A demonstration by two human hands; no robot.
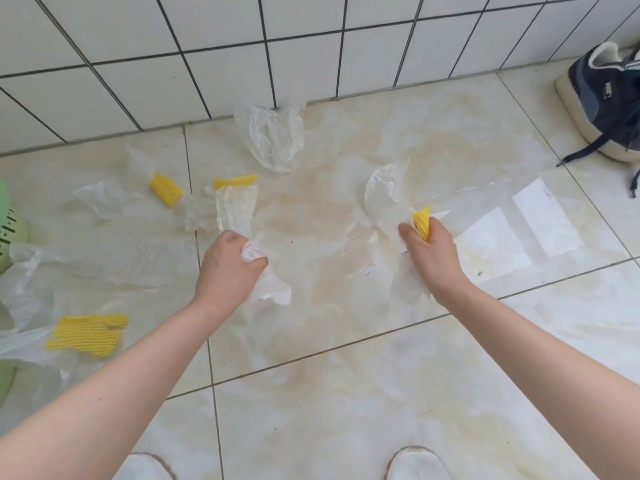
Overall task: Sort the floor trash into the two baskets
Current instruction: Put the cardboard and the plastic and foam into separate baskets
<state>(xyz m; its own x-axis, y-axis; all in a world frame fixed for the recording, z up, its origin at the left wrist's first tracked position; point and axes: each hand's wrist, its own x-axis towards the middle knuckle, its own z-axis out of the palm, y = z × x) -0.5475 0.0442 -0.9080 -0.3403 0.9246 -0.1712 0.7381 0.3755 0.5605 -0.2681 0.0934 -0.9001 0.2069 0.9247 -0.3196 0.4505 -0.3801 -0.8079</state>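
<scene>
Thin, translucent plastic is filling both hands as I am watching this feed. The left hand (pixel 230 261) is closing into a fist around a crumpled plastic bag (pixel 239 216), whose loose ends are trailing above and below the knuckles. The right hand (pixel 429 252) is clamping its fingers on two things together: a yellow foam net (pixel 421 221) and a sheet of clear film (pixel 384 199) that is fanning out beyond the fingertips.

Working outward from the left hand, I am counting more unsorted pieces. Just beyond it, a second yellow net (pixel 235 181) is lying near the held bag. Further out to its left, a third net (pixel 166 190) is sitting among flat plastic scraps. Nearer the person, to the left of the forearm, a larger foam net (pixel 88 334) is resting on a clear bag. Ahead, between the two hands and against the tiled wall (pixel 311 46), another crumpled bag (pixel 273 136) is waiting.

A green basket (pixel 10 226) is showing only at the far left edge; I cannot tell what it is holding. A lower green rim is also showing there; it may be the second basket.

I am judging the task as well short of complete: both hands are loaded, nothing is visibly deposited, and at least five pieces are remaining on the floor (pixel 346 375). A dark sneaker (pixel 602 98) is standing well beyond the right hand, apart from the trash.
</scene>
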